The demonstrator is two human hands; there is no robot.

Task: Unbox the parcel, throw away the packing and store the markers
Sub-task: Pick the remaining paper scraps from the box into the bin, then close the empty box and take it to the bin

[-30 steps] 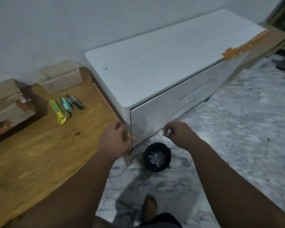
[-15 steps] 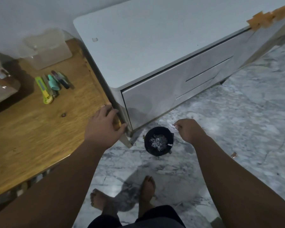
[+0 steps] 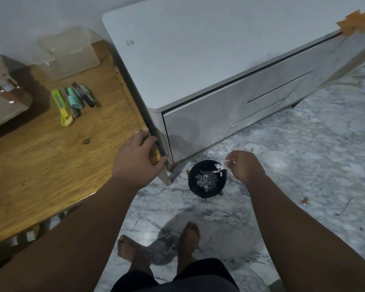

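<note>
Several markers [image 3: 80, 95] lie side by side on the wooden table [image 3: 40, 161], next to a yellow-green utility knife [image 3: 61, 106]. The opened cardboard parcel [image 3: 4, 91] sits at the table's far left. A small black bin [image 3: 207, 190] holding shredded packing stands on the floor by the cabinet's corner. My right hand [image 3: 246, 167] hovers at the bin's right rim, fingertips pinched on a white packing scrap [image 3: 219, 167] that hangs over the bin. My left hand [image 3: 137, 159] grips the table's near right corner.
A clear plastic container [image 3: 70, 53] stands behind the markers against the wall. A low white cabinet [image 3: 198, 60] with drawers touches the table's right edge. Bare feet stand on the marble floor [image 3: 303, 154]. A small brown scrap [image 3: 303, 200] lies to the right.
My right hand has come down with the white scrap from in front of the cabinet to the bin's rim. My left hand has stayed on the table corner.
</note>
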